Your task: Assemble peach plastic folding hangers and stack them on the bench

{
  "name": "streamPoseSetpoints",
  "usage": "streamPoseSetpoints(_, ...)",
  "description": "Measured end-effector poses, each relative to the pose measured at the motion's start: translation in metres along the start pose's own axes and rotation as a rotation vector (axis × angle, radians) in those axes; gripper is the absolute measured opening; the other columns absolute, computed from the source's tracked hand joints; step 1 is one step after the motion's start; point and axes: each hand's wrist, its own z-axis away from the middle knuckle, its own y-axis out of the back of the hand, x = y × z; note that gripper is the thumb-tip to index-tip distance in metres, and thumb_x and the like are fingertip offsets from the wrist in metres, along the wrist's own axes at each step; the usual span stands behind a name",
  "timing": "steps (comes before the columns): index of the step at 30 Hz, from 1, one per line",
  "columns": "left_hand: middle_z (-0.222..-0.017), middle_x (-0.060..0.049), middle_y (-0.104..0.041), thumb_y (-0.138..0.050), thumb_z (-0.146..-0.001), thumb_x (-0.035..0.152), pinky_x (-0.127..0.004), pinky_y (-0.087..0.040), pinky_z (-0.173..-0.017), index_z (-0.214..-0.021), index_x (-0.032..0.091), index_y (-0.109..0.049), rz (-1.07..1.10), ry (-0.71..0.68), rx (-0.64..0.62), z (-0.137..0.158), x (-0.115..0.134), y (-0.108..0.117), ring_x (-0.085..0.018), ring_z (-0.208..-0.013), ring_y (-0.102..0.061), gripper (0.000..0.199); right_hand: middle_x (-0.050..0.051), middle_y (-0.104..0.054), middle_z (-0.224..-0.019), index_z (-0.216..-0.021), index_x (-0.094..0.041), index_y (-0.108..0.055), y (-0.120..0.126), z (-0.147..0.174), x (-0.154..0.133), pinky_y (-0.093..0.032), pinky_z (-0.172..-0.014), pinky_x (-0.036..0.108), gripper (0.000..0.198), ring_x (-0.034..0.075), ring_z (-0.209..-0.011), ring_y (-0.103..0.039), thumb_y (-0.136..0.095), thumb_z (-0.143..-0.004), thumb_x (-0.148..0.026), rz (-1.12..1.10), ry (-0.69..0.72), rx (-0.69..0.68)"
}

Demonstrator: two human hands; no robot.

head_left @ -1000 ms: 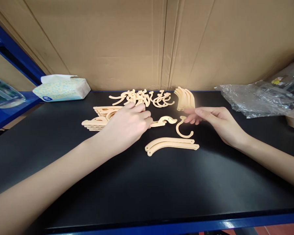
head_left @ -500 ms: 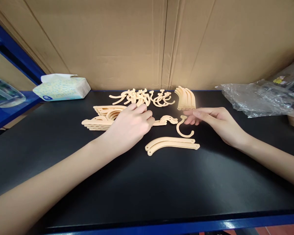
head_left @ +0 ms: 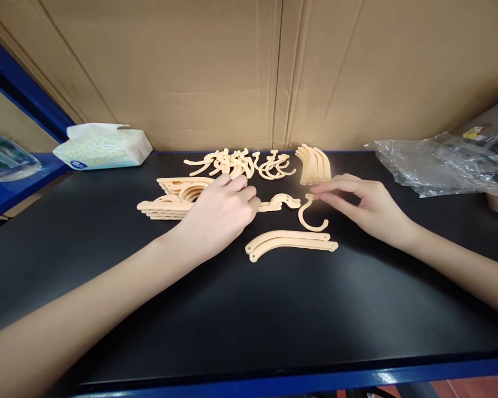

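Note:
My left hand is curled closed over a beige hanger piece, whose curved end sticks out to the right; the fingertips are hidden under the hand. Directly to its left lies a stack of beige hanger bodies, partly covered by that hand. My right hand has its thumb and fingertips together at the upper end of a beige hanger hook, which rests on the black table. In front of the hook lie two curved hanger arms, side by side.
Along the back sit a heap of loose hooks, a smaller group of hooks and several stacked curved arms. A tissue pack stands back left. Clear plastic bags lie at right. Cardboard walls the rear edge.
My right hand's fingers have come together at the hook's upper end, from a looser pose just behind it. My left hand stays about where it was.

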Motion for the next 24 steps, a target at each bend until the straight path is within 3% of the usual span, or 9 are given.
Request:
streamPoseSetpoints(5,-0.074,-0.004,-0.066,-0.056,-0.093,0.019,-0.034,-0.039,-0.067,-0.080,0.015,-0.070,-0.004,0.003,0.008,0.001,0.000,0.000,-0.023,-0.079,-0.057,0.020,0.006,-0.073,-0.108,-0.110,-0.018,-0.070,0.002,-0.001,0.007,-0.051,-0.090,0.037,0.024,0.020,-0.102,-0.062,-0.052,-0.094,-0.017,0.244,0.273,-0.068)
streamPoseSetpoints(17,-0.075,-0.005,-0.066,-0.052,-0.094,0.018,-0.036,-0.040,-0.066,-0.080,0.015,-0.070,0.003,0.024,-0.006,0.000,-0.003,0.007,-0.024,-0.080,-0.058,0.022,0.010,-0.071,-0.113,-0.117,-0.012,-0.066,0.010,-0.002,0.014,-0.048,-0.083,0.039,0.029,0.025,-0.101,-0.063,-0.048,-0.094,-0.013,0.640,0.471,-0.129)
streamPoseSetpoints(24,-0.084,-0.006,-0.070,-0.048,-0.096,0.019,-0.038,-0.045,-0.070,-0.091,0.014,-0.072,0.079,0.081,0.005,-0.001,-0.006,0.015,-0.026,-0.086,-0.059,0.025,0.012,-0.068,-0.101,-0.105,-0.012,-0.070,0.012,-0.003,0.010,-0.045,-0.076,0.037,0.024,0.026,-0.090,-0.059,-0.049,-0.093,-0.012,0.891,0.558,-0.186)
